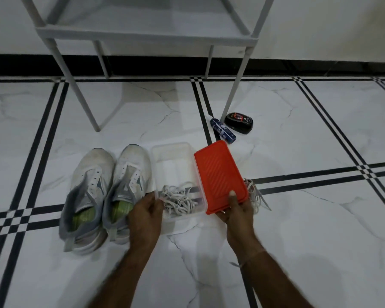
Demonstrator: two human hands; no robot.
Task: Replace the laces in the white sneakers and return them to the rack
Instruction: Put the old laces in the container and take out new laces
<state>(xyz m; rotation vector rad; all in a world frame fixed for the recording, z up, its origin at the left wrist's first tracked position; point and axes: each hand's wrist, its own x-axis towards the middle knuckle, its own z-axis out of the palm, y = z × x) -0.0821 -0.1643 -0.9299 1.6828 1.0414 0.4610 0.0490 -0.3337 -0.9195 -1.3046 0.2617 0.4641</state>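
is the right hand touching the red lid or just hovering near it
Touching. The head view shows the right hand gripping the near end of the red lid, with the thumb pressed on top and the fingers curled underneath.

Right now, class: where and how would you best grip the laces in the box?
Probably pinch the top of the tangled laces from straight above: the box walls block every side, the bundle lies at its near end, and the lid is held aside by the right hand.
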